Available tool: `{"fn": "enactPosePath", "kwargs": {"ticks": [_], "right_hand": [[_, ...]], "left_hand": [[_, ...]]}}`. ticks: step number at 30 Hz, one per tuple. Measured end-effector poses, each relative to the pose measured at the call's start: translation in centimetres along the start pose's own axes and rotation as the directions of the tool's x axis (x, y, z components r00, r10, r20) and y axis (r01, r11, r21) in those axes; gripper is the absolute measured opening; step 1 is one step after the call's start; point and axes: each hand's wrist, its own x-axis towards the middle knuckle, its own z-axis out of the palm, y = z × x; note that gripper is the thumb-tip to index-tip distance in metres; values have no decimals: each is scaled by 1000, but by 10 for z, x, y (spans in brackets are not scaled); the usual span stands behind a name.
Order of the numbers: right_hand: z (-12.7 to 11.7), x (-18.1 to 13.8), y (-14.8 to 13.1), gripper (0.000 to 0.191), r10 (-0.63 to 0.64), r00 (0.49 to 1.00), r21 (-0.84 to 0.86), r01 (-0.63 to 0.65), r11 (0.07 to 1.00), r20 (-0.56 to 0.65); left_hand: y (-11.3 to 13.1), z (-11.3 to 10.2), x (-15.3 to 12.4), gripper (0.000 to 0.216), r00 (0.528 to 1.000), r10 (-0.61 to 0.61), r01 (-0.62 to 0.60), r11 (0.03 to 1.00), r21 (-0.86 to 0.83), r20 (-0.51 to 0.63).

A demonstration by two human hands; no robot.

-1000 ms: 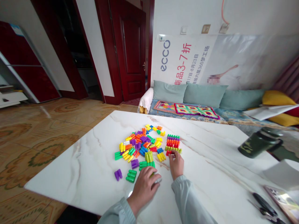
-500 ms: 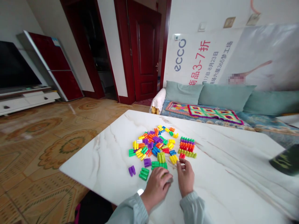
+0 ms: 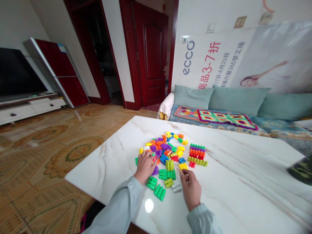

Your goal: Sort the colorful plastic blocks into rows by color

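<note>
Toy building blocks with rounded knobs lie in a loose, many-coloured pile (image 3: 165,147) on a white marble-patterned table (image 3: 117,156). My left hand (image 3: 145,166) is over the left front of the pile, its fingers stretched apart above the pieces and hiding some of them. Curled in a pinch, my right hand (image 3: 191,189) has its fingertips at the near edge of a yellow block (image 3: 183,166); whatever they grip is hidden. Between the hands are joined green blocks (image 3: 167,174), an olive block (image 3: 168,183), a white block (image 3: 176,188) and a separate green block (image 3: 160,192).
Right of the pile stands a stacked row assembly (image 3: 197,151) in green, purple, orange-red and olive, with a small red block (image 3: 192,164) at its front. A camouflage-patterned object (image 3: 302,169) sits at the table's right edge. A sofa (image 3: 219,122) lies behind the table.
My left hand has moved up and left from the table front to the pile, uncovering the olive and white blocks. A green block now lies nearer the front. My right hand has shifted slightly left.
</note>
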Motion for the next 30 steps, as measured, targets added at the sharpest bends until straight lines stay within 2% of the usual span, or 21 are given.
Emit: {"fn": "enactPosePath", "kwargs": {"ticks": [11, 13, 16, 18, 20, 23, 26, 30], "right_hand": [[3, -2, 7, 40, -76, 997, -7, 76, 997, 28], [5, 0, 9, 34, -129, 992, 33, 128, 991, 18], [9, 13, 5, 26, -237, 971, 62, 236, 970, 14], [12, 29, -3, 26, -273, 957, -16, 276, 961, 101], [16, 46, -15, 33, -231, 939, -163, 277, 947, 253], [25, 70, -33, 36, -182, 922, -250, 276, 928, 343], [36, 85, -46, 33, -132, 916, -305, 259, 916, 378], [39, 95, -60, 30, -105, 934, -334, 225, 915, 341]], "left_hand": [[-4, 20, 21, 9, 995, -76, 79, 996, -34, 69], [-3, 24, 18, 11, 997, -73, 75, 996, -43, 37], [-2, 34, 10, 20, 995, -75, 69, 994, -84, -72], [-3, 41, 5, 25, 987, -89, 73, 990, -118, -131], [-5, 45, 3, 27, 983, -104, 84, 987, -136, -149], [-7, 47, 3, 24, 980, -128, 106, 983, -147, -152], [-8, 46, 5, 23, 978, -140, 116, 981, -153, -153], [-9, 46, 6, 23, 979, -136, 113, 982, -149, -151]]}}
